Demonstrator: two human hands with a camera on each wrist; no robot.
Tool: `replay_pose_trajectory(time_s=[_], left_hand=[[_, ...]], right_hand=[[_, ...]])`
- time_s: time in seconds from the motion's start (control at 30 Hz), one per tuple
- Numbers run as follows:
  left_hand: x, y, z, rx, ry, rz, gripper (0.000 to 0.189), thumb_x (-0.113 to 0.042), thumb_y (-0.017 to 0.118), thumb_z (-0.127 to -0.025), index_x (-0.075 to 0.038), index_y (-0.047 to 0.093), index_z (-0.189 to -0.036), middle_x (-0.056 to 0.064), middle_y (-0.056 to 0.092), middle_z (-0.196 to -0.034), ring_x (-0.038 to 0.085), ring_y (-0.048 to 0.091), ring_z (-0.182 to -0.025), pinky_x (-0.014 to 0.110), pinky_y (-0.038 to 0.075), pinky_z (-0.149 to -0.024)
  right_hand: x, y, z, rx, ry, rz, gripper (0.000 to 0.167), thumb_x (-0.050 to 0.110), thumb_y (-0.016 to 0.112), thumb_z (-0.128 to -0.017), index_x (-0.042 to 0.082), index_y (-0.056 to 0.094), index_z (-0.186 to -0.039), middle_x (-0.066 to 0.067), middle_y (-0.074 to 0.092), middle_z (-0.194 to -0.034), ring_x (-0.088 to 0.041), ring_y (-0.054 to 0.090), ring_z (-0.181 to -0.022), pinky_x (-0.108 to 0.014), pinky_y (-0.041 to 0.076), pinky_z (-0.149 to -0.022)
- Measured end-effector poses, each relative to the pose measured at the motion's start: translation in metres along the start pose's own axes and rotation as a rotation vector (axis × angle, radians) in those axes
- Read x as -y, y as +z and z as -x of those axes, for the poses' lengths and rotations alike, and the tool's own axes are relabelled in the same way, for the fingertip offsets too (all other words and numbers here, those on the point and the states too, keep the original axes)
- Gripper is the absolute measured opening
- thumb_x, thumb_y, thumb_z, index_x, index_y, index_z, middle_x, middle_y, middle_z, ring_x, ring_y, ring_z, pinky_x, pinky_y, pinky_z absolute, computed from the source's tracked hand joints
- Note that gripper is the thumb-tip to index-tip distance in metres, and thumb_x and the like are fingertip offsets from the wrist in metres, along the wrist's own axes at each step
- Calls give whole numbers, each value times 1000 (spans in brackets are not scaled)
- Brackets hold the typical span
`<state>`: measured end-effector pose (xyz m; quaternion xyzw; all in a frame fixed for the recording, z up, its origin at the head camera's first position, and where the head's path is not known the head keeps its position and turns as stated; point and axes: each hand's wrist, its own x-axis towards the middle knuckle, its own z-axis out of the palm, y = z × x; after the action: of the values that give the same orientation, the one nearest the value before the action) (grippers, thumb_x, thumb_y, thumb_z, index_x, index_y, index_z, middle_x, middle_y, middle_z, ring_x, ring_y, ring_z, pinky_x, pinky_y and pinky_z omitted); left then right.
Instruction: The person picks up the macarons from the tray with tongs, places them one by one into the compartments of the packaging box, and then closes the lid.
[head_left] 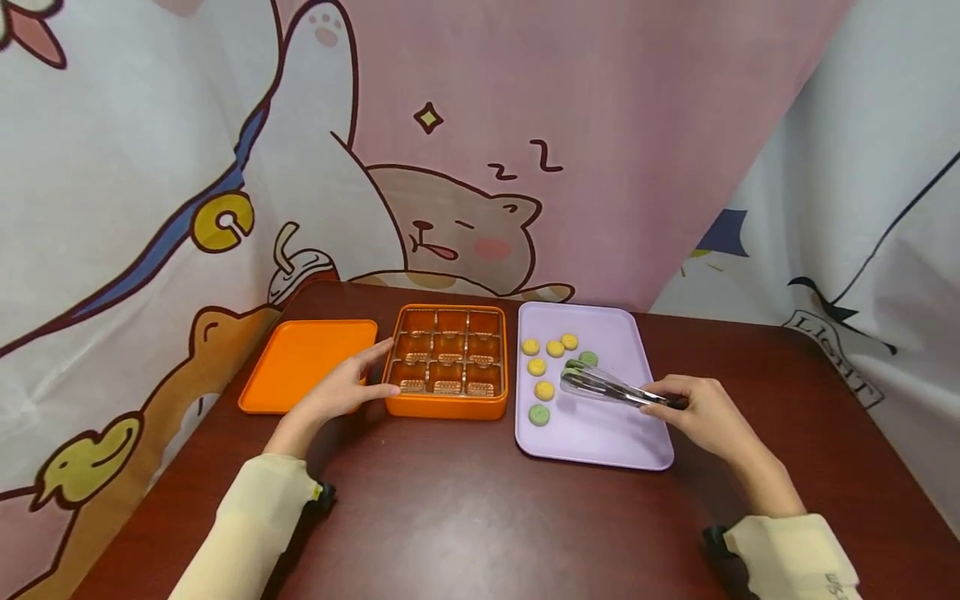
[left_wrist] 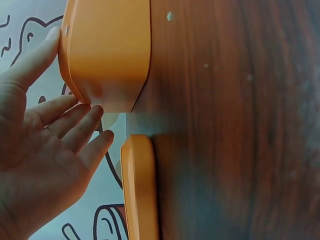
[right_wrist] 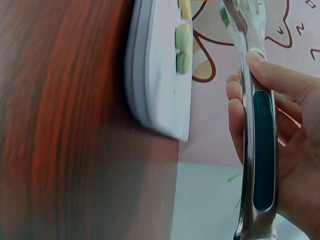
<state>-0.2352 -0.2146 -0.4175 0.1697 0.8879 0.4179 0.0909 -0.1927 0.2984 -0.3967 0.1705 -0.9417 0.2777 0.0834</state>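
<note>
My left hand [head_left: 341, 389] rests against the left side of an orange box [head_left: 446, 407], fingers loosely extended. In the left wrist view its thumb and fingertips are right at the box's rim. A clear insert [head_left: 448, 358] divides the box into several square compartments. My right hand [head_left: 708, 414] grips metal tongs [head_left: 611, 389] with dark handle inlays, held over a lilac tray [head_left: 600, 433]. A green piece [right_wrist: 223, 17] sits between the tongs' clear tips in the right wrist view. On the tray lie several small round yellow pieces [head_left: 544, 390] and a green one [head_left: 538, 414].
An orange lid-like tray [head_left: 307, 367] lies flat left of the box. Another green piece [head_left: 588, 358] lies just beyond the tongs' tips. The dark wooden table [head_left: 465, 508] meets a patterned curtain [head_left: 600, 167] along its back and sides.
</note>
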Motion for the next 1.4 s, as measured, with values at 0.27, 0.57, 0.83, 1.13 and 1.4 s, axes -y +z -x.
replay_pose_trajectory(time_s=[0.27,0.57,0.83,1.13,1.4], left_hand=[[0,6,5,-16,7,-28,80,-23,70,-94,-4,26,-158,18,19,-166,43,23,-151,64,29,-116],[0,6,0,-21,16,-17,80,-23,70,-94,-4,25,-158,19,19,-166,44,23,-150,63,28,-117],[-1,8,3,-6,0,17,80,-22,69,-95,-4,24,-158,18,17,-167,44,23,-151,63,27,-117],[1,8,0,-11,-10,47,83,-21,71,-93,-6,22,-159,14,15,-168,41,22,-152,63,25,-119],[1,7,0,-11,-8,57,83,-21,71,-93,-7,23,-159,13,15,-168,39,17,-154,63,24,-119]], right_hand=[[17,15,-13,16,-3,-61,23,9,84,-78,4,79,-100,-3,71,-79,-1,48,-63,-19,44,-53],[35,23,-32,29,-39,-68,22,11,83,-80,5,79,-100,-5,74,-87,-3,55,-69,-19,50,-60],[48,36,-35,32,-48,-87,23,13,83,-80,3,79,-100,-7,74,-87,-4,54,-70,-19,47,-60],[57,48,-43,31,-59,-102,23,14,82,-80,4,79,-101,-6,75,-88,-4,55,-71,-19,48,-61],[65,53,-46,46,-37,-102,23,15,82,-81,5,79,-102,-3,72,-82,-5,56,-69,-20,47,-60]])
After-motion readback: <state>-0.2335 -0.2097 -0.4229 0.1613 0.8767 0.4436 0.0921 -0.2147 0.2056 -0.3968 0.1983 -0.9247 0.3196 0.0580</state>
